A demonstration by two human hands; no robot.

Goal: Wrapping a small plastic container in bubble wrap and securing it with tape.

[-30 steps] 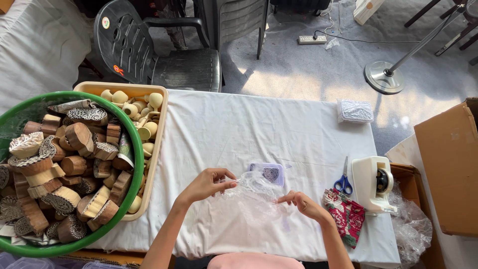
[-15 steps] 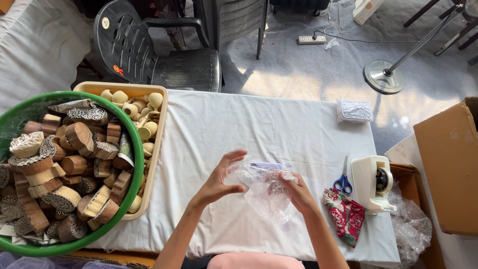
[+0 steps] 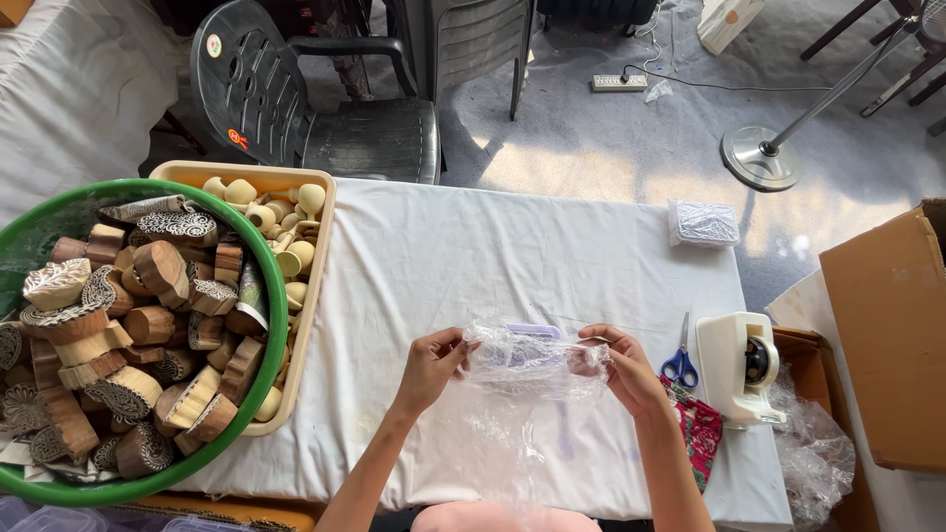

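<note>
Both of my hands hold a crumpled sheet of clear plastic wrap just above the white cloth-covered table. My left hand pinches its left end and my right hand pinches its right end, stretching it between them. A small pale purple object shows through the wrap near its top edge. More of the clear plastic hangs down toward me below the hands.
A green tub of carved wooden blocks and a beige tray of wooden knobs sit at the left. Blue-handled scissors, a white tape dispenser, a patterned cloth and a small packet lie right. A cardboard box stands beyond the table edge.
My hands lifted the plastic wrap off the table, gathered it and now hold it stretched between them, closer together than one second ago.
</note>
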